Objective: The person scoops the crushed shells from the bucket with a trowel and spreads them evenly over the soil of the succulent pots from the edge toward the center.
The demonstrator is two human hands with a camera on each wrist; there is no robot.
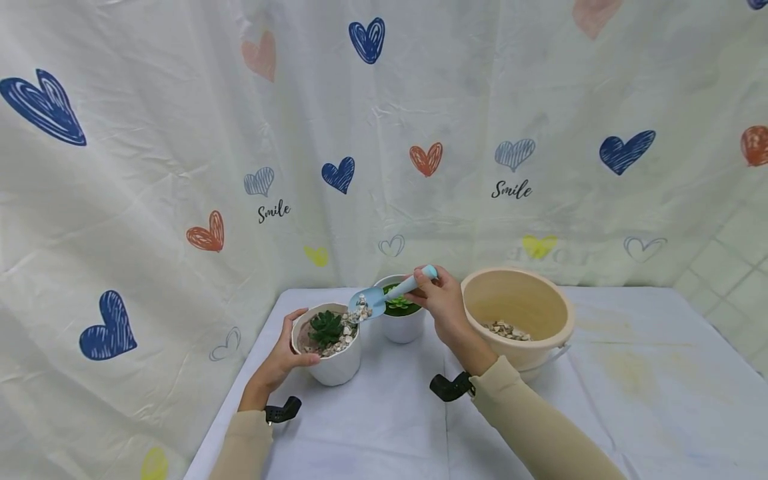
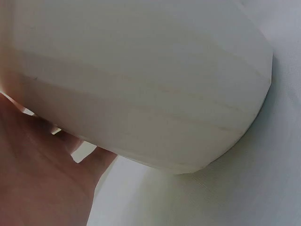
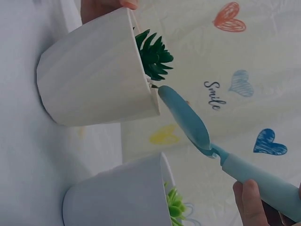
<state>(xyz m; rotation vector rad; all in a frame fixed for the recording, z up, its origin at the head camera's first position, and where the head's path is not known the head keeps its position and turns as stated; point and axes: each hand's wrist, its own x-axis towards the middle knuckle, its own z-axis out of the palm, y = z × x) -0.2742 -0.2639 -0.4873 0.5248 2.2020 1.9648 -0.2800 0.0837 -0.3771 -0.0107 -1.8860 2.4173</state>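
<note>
Right hand (image 1: 447, 310), head view: fingers curled round blue trowel (image 1: 401, 289), pebbles (image 1: 363, 309) in blade, tip over rim of faceted pot (image 1: 337, 371) on table (image 1: 390, 413); left hand (image 1: 282, 357) clasps pot. Left wrist: fingertips hidden, grip firmness unclear. Right wrist: trowel tilted at rim, second pot (image 3: 117, 195) alongside.

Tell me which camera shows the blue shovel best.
The right wrist view: the blue shovel looks largest there, though cut off at the picture's edge. The head view shows it smaller, carrying stones; the left wrist view doesn't show it.
</note>
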